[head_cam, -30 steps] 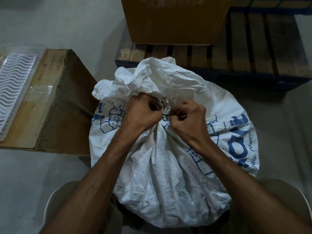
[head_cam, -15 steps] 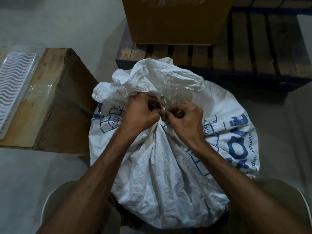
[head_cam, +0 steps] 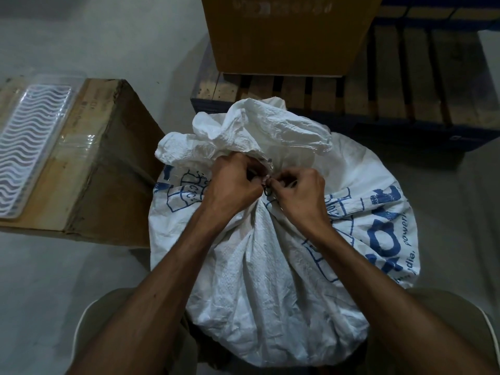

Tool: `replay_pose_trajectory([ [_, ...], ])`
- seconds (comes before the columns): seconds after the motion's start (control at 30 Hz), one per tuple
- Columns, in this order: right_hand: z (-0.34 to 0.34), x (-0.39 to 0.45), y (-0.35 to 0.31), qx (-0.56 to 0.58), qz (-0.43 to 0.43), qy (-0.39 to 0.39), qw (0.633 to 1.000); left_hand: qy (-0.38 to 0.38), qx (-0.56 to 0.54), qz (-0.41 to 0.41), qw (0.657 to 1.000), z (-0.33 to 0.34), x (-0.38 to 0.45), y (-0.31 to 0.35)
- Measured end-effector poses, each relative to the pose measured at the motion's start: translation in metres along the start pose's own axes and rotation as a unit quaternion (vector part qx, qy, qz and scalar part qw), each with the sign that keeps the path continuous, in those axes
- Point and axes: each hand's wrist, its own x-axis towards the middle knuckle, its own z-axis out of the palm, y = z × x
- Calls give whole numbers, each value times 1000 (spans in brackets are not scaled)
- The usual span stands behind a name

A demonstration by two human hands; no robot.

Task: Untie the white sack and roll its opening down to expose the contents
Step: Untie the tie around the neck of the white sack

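Observation:
A full white woven sack (head_cam: 270, 266) with blue print stands between my knees, its neck gathered tight and its loose top bunched up behind. A thin dark tie (head_cam: 267, 189) circles the neck. My left hand (head_cam: 232, 185) is closed on the left side of the neck, fingers pinching at the tie. My right hand (head_cam: 300, 193) pinches the tie from the right, fingertips touching those of the left. The knot itself is mostly hidden by my fingers. The contents are hidden.
A cardboard box (head_cam: 108, 171) stands close to the sack's left, with a clear plastic tray (head_cam: 29, 142) on top. Behind the sack lies a wooden pallet (head_cam: 405, 90) carrying a large cardboard box (head_cam: 289, 33). Grey concrete floor (head_cam: 54, 280) surrounds.
Both hands stay at the sack's neck. My right hand's fingers have shifted slightly closer to the left hand, working at the tie. The sack stays tied.

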Motion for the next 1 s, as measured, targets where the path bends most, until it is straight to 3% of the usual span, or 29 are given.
replay_pose_trajectory([
  [0.23, -4, -4, -3, 112, 64, -47, 991, 19, -33, 16, 999, -8, -3, 0],
  [0.4, -27, -7, -14, 254, 128, -35, 958, 10, -59, 9, 998, -7, -6, -2],
  [0.7, -43, -3, -17, 351, 110, -51, 929, -42, -12, 86, 995, -13, -16, 3],
  [0.8, -43, -5, -19, 355, 81, -100, 926, -9, 0, 79, 997, -8, -18, 3],
  [0.9, -38, -7, -17, 351, 70, -83, 930, 9, -23, 49, 999, -8, -17, 6],
  [1.0, -33, -10, -12, 222, 31, -36, 974, 4, -57, -19, 998, -14, -16, 7],
])
